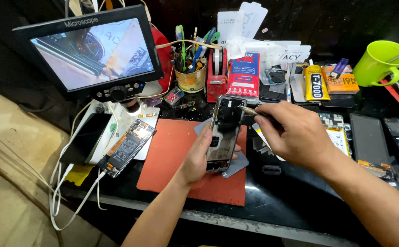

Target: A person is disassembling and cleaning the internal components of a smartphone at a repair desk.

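- Hands first: I see my left hand (198, 158) wrapped around an opened phone (224, 132), thumb along its near edge, holding it tilted up over the red mat (167, 155).
- My right hand (295, 135) is pinched narrow on a thin tool (250, 111), whose tip touches the phone's upper end, above the mat's far right corner.
- Under the phone, a grey card (236, 165) lies on the mat's right side and overhangs its edge.
- Left of the mat, a bare phone board assembly (127, 147) rests slanted on a white stand, beside a dark phone (86, 138) lying face up.
- Behind the mat's left corner stands a microscope monitor (92, 50), its screen lit.
- Behind the mat, a tin of tools (190, 78) sits next to a red tape dispenser (216, 75).
- Well to the right of the mat I make out a yellow glue tube (316, 84) and a green mug (378, 64).
- Right of the mat, near my right wrist, a dark screen panel (368, 137) lies flat on the black bench (277, 201).
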